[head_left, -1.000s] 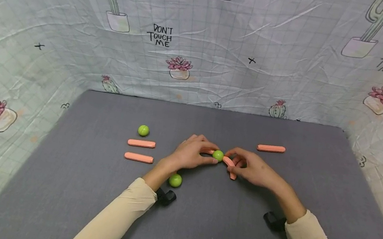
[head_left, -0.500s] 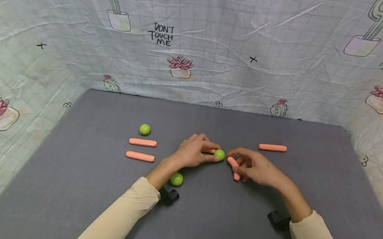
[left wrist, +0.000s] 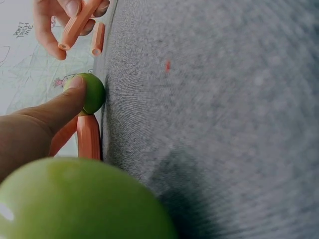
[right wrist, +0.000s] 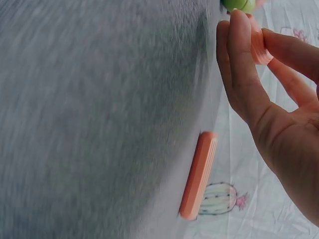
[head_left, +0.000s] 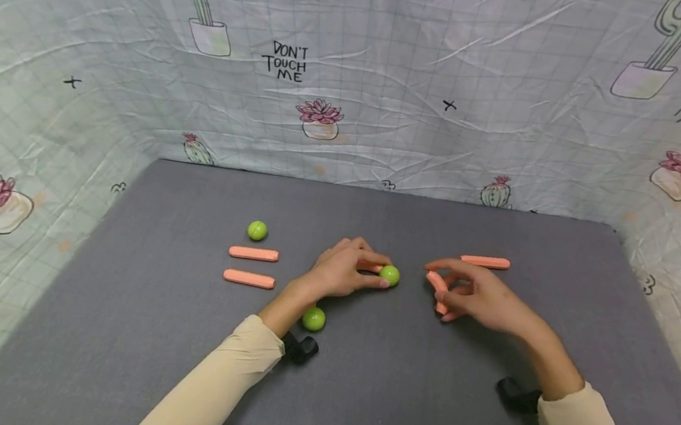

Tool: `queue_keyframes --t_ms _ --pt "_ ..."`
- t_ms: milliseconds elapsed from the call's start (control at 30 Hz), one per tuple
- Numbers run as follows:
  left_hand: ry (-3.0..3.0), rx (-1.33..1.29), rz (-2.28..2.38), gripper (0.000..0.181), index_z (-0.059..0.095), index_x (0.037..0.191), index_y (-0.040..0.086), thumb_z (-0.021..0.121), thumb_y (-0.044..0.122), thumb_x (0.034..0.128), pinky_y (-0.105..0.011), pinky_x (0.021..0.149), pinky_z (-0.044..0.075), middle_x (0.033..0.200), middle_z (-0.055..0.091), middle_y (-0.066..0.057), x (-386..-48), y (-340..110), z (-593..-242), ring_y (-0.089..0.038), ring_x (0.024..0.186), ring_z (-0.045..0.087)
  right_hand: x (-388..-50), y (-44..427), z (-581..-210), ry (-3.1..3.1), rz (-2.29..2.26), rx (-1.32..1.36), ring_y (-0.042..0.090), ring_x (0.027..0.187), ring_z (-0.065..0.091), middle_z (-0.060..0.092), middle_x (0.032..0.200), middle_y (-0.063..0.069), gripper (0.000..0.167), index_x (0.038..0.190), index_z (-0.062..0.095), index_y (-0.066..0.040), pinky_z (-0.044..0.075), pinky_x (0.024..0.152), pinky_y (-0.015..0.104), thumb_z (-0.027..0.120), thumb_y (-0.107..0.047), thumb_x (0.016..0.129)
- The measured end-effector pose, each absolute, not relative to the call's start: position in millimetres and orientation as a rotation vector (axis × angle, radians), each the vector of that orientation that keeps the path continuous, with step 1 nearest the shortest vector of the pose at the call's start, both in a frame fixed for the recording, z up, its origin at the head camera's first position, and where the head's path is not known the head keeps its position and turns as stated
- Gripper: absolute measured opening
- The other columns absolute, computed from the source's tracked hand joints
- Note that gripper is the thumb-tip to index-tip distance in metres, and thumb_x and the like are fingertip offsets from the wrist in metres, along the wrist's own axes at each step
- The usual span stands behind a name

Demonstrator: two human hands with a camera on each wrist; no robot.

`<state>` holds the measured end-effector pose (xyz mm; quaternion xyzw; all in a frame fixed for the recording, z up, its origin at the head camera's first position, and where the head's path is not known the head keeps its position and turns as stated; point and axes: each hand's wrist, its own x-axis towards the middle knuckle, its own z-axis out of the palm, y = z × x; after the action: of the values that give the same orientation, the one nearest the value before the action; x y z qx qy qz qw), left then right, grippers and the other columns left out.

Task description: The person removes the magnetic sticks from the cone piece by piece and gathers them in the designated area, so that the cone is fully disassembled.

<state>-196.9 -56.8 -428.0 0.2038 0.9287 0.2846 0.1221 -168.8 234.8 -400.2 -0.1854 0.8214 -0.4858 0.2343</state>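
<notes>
My left hand [head_left: 348, 269] pinches a green ball [head_left: 390, 276] low over the grey table, the thumb lying on it. An orange rod [left wrist: 88, 137] meets this ball in the left wrist view; the hand mostly covers the rod from above. My right hand [head_left: 480, 296] grips another orange rod [head_left: 438, 292], slightly bent and tilted, between thumb and fingers. A hole shows in that rod's end in the left wrist view. A gap separates the held rod from the ball. Behind the right hand lies a straight orange rod [head_left: 486, 261], partly hidden.
A second green ball [head_left: 314, 319] sits beside my left wrist, looming large in the left wrist view. Toward the left, two orange rods [head_left: 253, 253] lie parallel, with one more green ball [head_left: 257, 230] behind them. A patterned cloth [head_left: 365, 135] hangs behind the table.
The right hand's rod has come away from the green ball, and my right hand has carried it rightward. My left hand stays nearly still on the ball.
</notes>
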Motion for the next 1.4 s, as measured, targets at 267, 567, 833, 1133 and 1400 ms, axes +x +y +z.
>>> queue_keyframes --t_ms 267,567,833,1133,1400 --pt "2.681 0.582 0.840 0.047 0.067 0.139 0.038 0.074 0.051 0.0941 -0.034 0.086 0.041 0.122 0.059 0.006 -197 -57 -427 -0.014 0.105 0.050 -165 257 -402 2.278 -1.309 -0.492 0.024 0.095 0.078 0.053 0.141 0.031 0.064 0.153 0.047 -0.003 0.063 0.080 0.035 0.074 -0.007 0.096" --pt "2.671 0.586 0.847 0.048 0.067 0.140 0.038 0.074 0.050 0.0943 -0.035 0.087 0.041 0.123 0.059 0.006 -198 -57 -428 -0.015 0.108 0.050 -161 281 -407 2.350 -1.278 -0.443 0.021 0.106 0.074 0.055 0.148 0.024 0.083 0.157 0.044 -0.008 0.061 0.083 0.030 0.086 -0.015 0.086" --pt "2.689 0.602 0.830 0.047 0.067 0.139 0.039 0.074 0.051 0.0936 -0.035 0.088 0.042 0.122 0.060 0.007 -198 -56 -431 -0.014 0.108 0.051 -158 299 -407 2.416 -1.224 -0.346 0.016 0.101 0.075 0.063 0.137 0.023 0.082 0.155 0.047 -0.008 0.059 0.080 0.028 0.088 -0.023 0.085" --pt "2.664 0.592 0.823 0.047 0.067 0.139 0.039 0.074 0.050 0.0943 -0.035 0.088 0.042 0.125 0.059 0.007 -198 -60 -426 -0.015 0.112 0.050 -159 314 -408 2.582 -1.056 -0.306 0.003 0.095 0.068 0.070 0.121 0.017 0.082 0.152 0.050 -0.006 0.055 0.074 0.025 0.089 -0.029 0.084" --pt "2.666 0.601 0.817 0.047 0.066 0.140 0.040 0.073 0.051 0.0944 -0.034 0.087 0.042 0.125 0.058 0.007 -200 -59 -428 -0.015 0.109 0.050 -162 326 -405 2.656 -0.920 -0.256 0.024 0.105 0.072 0.062 0.132 0.026 0.088 0.153 0.047 0.000 0.055 0.074 0.028 0.089 -0.033 0.084"
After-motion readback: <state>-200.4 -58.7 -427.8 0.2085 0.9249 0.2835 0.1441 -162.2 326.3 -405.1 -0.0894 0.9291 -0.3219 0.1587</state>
